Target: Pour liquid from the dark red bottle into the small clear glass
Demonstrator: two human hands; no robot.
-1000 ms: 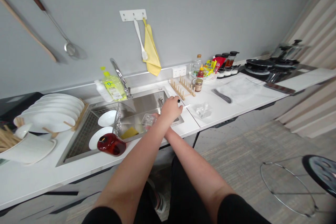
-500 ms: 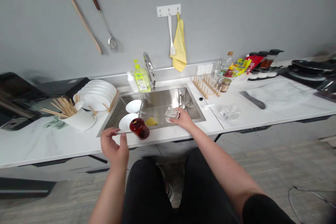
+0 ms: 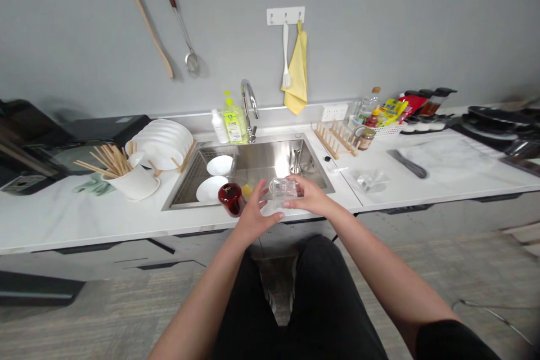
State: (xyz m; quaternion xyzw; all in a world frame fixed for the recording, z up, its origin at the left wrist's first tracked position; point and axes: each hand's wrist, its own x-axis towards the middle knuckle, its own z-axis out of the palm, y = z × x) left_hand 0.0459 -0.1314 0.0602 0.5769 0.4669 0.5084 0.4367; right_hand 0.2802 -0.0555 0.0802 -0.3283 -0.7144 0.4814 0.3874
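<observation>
My right hand (image 3: 310,195) grips a small clear, box-shaped item (image 3: 282,187) by its right side, over the front rim of the sink (image 3: 270,153). What kind of item it is I cannot make out. My left hand (image 3: 256,215) is open just left of it, thumb and fingers spread, with a small gap to the clear item. Beside my left hand a dark red, rounded bottle or jar (image 3: 232,200) stands on the counter's front strip. Behind it, partly hidden, a yellow sponge-like piece (image 3: 246,190) lies in the sink.
White bowls (image 3: 220,165) sit in the sink's left rack. Behind are a faucet (image 3: 248,107) and a yellow-green soap bottle (image 3: 234,122). Left stand racked plates (image 3: 162,146) and a white holder (image 3: 135,183) with chopsticks. Rightward lie crumpled clear plastic (image 3: 371,180) and a wooden rack (image 3: 335,138).
My left hand has moved right, from left of the red bottle to beside the clear item. My right hand still holds that item. The view has shifted slightly.
</observation>
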